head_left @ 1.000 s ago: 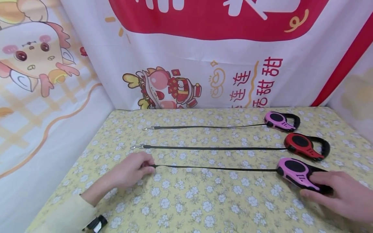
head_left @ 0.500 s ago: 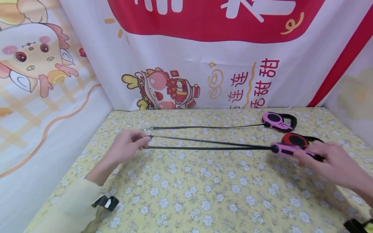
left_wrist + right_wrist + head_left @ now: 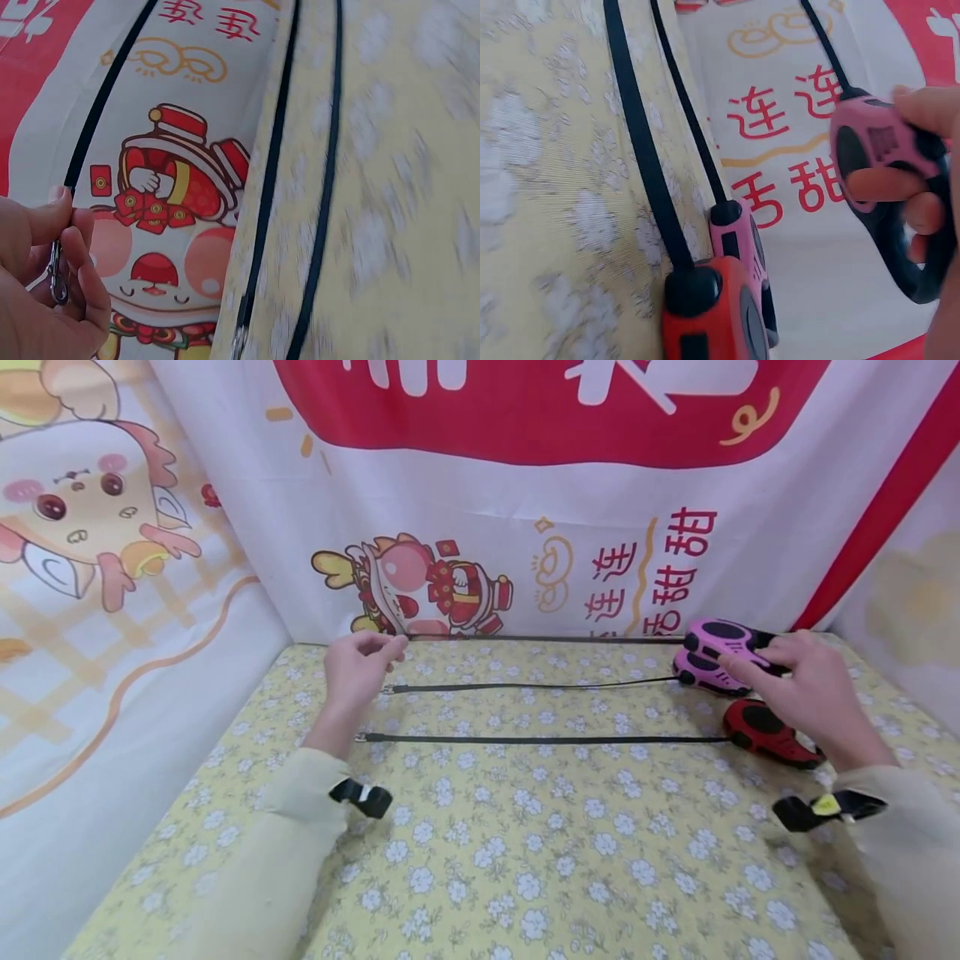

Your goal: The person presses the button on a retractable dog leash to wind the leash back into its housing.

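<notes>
My right hand [image 3: 806, 681] grips a pink and black retractable dog leash [image 3: 718, 635] by its handle, raised near the back edge of the table. Its black strap [image 3: 547, 638] runs straight across to my left hand [image 3: 362, 668], which pinches the strap's end. In the left wrist view the metal clip [image 3: 57, 281] shows between the fingers of that hand. A second pink leash [image 3: 705, 674] lies below the held one, partly covered by it in the head view. Nearer, a red leash [image 3: 763, 727] lies with its handle hidden behind my right hand and forearm.
Two black straps stretch leftward over the flowered tablecloth [image 3: 480, 827], the back strap [image 3: 525, 687] and the front strap [image 3: 555, 740]. Behind the table hangs a printed white and red cloth [image 3: 465, 502]. Another printed cloth [image 3: 172, 635] rises along the left side.
Both hands have lifted the nearest pink leash off the tablecloth and carried it away from me, over the red leash and the other pink one, to the back edge. The other two leashes stay lying.
</notes>
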A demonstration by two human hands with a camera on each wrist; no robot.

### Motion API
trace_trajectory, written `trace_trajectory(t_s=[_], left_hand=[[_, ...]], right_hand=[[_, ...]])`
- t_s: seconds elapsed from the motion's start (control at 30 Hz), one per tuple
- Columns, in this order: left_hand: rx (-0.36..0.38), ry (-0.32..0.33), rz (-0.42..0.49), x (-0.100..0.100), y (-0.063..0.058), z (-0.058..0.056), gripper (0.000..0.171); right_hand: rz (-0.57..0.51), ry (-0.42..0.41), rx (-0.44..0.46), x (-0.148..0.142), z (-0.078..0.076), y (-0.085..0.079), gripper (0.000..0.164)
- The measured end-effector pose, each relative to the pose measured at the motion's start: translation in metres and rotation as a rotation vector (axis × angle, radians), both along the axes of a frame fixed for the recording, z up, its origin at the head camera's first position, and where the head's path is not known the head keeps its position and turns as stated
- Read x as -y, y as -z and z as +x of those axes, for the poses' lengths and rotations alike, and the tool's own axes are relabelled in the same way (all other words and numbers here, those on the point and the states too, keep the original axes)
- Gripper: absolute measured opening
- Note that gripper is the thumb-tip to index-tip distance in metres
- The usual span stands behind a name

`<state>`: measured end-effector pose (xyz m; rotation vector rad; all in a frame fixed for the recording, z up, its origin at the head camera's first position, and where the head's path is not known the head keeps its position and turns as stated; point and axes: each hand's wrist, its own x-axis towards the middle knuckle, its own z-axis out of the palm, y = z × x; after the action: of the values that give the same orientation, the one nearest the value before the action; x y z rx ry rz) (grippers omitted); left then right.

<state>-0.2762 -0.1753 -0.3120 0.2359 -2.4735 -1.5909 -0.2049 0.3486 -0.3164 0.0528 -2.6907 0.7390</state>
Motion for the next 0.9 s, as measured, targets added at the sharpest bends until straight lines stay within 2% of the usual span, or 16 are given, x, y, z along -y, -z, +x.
trace_trajectory(t_s=[0.1, 0.2, 0.37, 0.5, 0.63, 0.83, 0.9], left_hand=[[-0.042, -0.051, 0.108, -0.008, 0.001, -0.009, 0.029], [-0.062, -0.089, 0.159, -0.012, 0.003, -0.013, 0.027], [-0.045, -0.087, 0.091, -0.015, 0.004, -0.012, 0.029], [-0.065, -0.078, 0.051, -0.016, 0.003, -0.010, 0.030], [-0.080, -0.072, 0.047, -0.018, 0.004, -0.009, 0.029], [-0.087, -0.052, 0.025, -0.021, 0.005, -0.010, 0.030], [-0.096, -0.048, 0.035, -0.022, 0.004, -0.009, 0.030]], right_hand=[[-0.032, 0.031, -0.004, 0.005, -0.010, 0.001, 0.059], [-0.045, 0.038, 0.003, 0.005, -0.014, 0.003, 0.062], [-0.081, 0.072, 0.014, -0.001, -0.011, 0.007, 0.066], [-0.088, 0.073, -0.004, -0.004, -0.011, 0.013, 0.063], [-0.086, 0.057, -0.084, -0.006, -0.012, 0.016, 0.058], [-0.076, 0.017, -0.238, -0.009, -0.013, 0.018, 0.060], [-0.076, 0.020, -0.255, -0.009, -0.013, 0.018, 0.059]])
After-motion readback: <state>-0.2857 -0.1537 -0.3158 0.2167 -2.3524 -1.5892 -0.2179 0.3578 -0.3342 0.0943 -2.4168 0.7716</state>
